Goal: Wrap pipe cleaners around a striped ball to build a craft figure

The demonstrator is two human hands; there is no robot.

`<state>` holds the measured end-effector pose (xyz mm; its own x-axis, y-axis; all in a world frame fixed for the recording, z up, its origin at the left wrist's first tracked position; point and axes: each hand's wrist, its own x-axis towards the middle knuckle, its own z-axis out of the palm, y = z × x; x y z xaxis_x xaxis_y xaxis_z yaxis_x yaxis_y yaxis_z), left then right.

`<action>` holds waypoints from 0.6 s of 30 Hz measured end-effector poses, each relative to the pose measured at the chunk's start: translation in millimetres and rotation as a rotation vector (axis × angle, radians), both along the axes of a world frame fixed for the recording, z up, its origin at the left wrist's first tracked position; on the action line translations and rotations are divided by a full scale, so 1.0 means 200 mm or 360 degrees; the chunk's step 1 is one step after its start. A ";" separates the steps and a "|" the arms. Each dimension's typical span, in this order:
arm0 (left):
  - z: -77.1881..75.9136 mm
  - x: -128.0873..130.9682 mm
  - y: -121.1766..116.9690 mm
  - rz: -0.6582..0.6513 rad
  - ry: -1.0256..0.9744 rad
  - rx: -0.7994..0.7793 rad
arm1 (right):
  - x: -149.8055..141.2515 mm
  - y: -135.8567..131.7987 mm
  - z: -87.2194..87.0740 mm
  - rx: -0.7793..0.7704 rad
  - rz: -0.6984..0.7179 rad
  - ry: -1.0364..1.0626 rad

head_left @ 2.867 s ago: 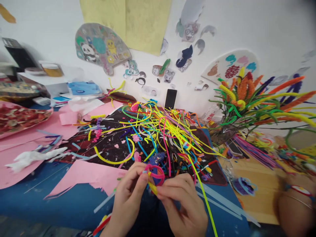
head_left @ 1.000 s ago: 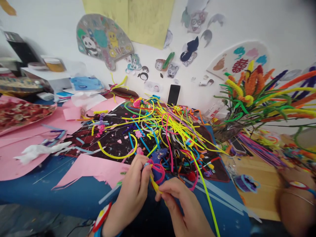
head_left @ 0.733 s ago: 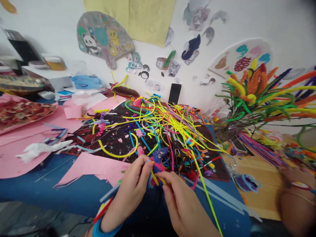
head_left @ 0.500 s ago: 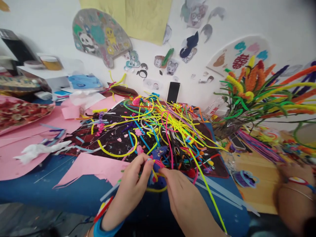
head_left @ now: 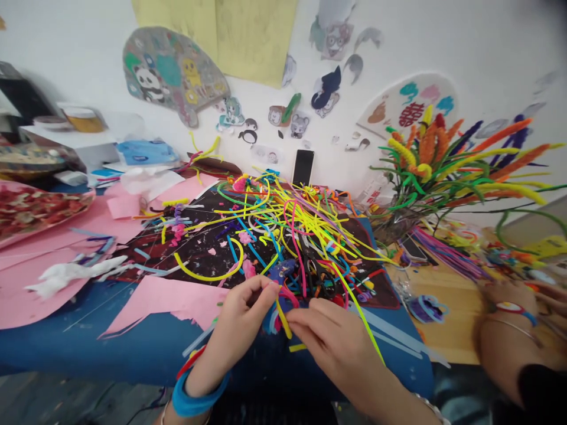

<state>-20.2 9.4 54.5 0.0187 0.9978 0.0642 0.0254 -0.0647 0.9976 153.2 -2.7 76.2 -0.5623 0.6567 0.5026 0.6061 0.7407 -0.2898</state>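
Head view: yellow pipe cleaner (head_left: pixel 282 314) runs between left hand (head_left: pixel 245 319) and right hand (head_left: pixel 333 337), both pinching it.

Yellow strip (head_left: pixel 283 319), hot-pink loops (head_left: pixel 290 294); blue worktop (head_left: pixel 146 339); near-black mat (head_left: pixel 221 261) flecked white; pale pink paper (head_left: pixel 153 304); bright blue wristband (head_left: pixel 197 402).

We look through one camera on the person's head, facing forward and slightly down. We are close above the left hand (head_left: pixel 245 319) and the right hand (head_left: pixel 334 336), which sit low in the middle of our view. Beyond them we see across the blue table (head_left: pixel 146 342) to the wall (head_left: pixel 407 35) facing us. A co-worker's arm (head_left: pixel 500 348) shows near our right edge.
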 end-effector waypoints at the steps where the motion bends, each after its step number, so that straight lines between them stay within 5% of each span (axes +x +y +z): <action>1: 0.00 0.00 0.00 -0.0008 -0.0003 -0.0002 | 0.00 0.00 0.00 -0.0008 -0.0022 0.0021; 10: -0.01 0.03 -0.01 -0.0003 0.0086 -0.0028 | 0.02 -0.03 -0.01 -0.0215 0.0030 -0.0466; 18: -0.02 0.05 -0.03 0.0014 0.0263 0.0050 | -0.01 -0.02 -0.03 -0.0129 -0.0102 -0.0283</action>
<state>-10.4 2.6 50.3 0.0228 0.9955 0.0919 0.1897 -0.0946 0.9773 151.2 -6.9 70.9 -0.5930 0.7284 0.3430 0.6984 0.6774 -0.2310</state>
